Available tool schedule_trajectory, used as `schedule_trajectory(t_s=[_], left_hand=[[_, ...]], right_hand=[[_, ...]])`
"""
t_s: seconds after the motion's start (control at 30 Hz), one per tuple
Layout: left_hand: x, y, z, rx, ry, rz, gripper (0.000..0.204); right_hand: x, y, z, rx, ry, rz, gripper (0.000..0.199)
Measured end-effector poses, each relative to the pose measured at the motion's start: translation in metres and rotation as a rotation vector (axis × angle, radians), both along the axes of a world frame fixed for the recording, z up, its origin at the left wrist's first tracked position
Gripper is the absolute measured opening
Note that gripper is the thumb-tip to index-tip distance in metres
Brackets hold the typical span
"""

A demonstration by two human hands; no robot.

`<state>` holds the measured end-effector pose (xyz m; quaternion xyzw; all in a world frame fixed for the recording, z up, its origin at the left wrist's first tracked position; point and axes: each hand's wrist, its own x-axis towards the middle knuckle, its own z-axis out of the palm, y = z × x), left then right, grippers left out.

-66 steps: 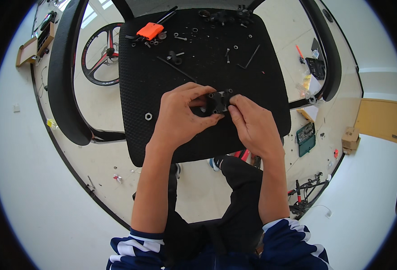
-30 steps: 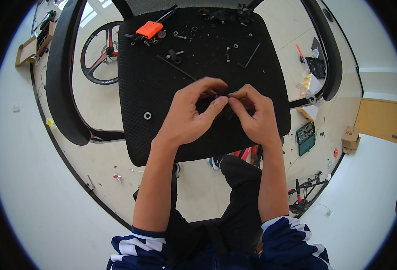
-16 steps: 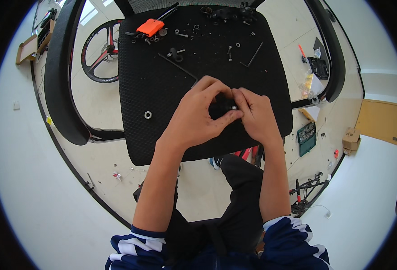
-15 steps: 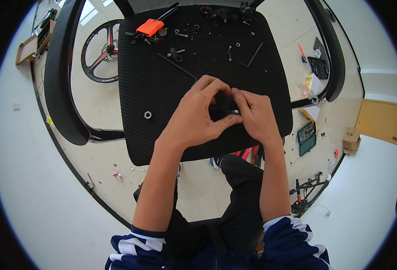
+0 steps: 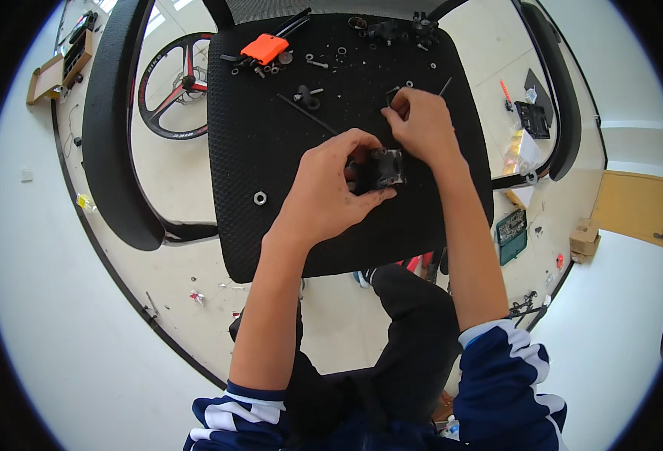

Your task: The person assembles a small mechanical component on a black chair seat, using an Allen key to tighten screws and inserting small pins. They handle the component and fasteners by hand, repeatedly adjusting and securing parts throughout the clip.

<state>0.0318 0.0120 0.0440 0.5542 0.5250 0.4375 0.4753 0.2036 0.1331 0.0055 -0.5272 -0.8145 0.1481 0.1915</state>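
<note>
Gripping the small black metal part (image 5: 386, 167), the left hand (image 5: 330, 192) sits just below-left of the right hand (image 5: 422, 124) (fingers pinched on something tiny, unclear) above the chair seat (image 5: 271, 225).

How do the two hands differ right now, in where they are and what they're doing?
The left hand grips the small black part at the seat's middle; the right hand is off that part, reaching farther up. The left hand wraps with curled fingers; the right hand pinches something thin. Both are bare, over the black chair seat.
</note>
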Motion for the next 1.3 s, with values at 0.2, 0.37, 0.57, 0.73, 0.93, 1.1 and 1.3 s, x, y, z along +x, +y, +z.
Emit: schedule_trajectory(t_s=[0.2,0.37,0.57,0.73,0.93,1.1,1.3], left_hand=[[-0.016,-0.004,-0.004,-0.022,0.086,-0.061,0.044],[-0.01,-0.006,0.001,-0.001,0.084,-0.074,0.044],[-0.006,-0.011,-0.004,0.063,0.137,-0.065,0.046],[-0.001,-0.012,-0.003,0.125,0.214,-0.086,0.043],[0.003,-0.009,-0.007,0.143,0.221,-0.085,0.036],[0.004,-0.008,-0.006,0.049,0.188,-0.074,0.034],[0.006,-0.005,-0.004,0.048,0.202,-0.079,0.033]], right_hand=[[-0.004,-0.054,0.048,-0.29,0.473,-0.154,0.012],[0.006,-0.106,0.076,-0.262,0.587,-0.155,0.013],[0.01,-0.108,0.077,-0.213,0.498,-0.037,0.014],[0.007,-0.114,0.081,-0.116,0.422,-0.008,0.012],[0.011,-0.108,0.066,-0.236,0.504,-0.123,0.011],[0.004,-0.106,0.065,-0.246,0.185,-0.133,0.027],[0.01,-0.108,0.066,-0.204,0.288,-0.046,0.017]])
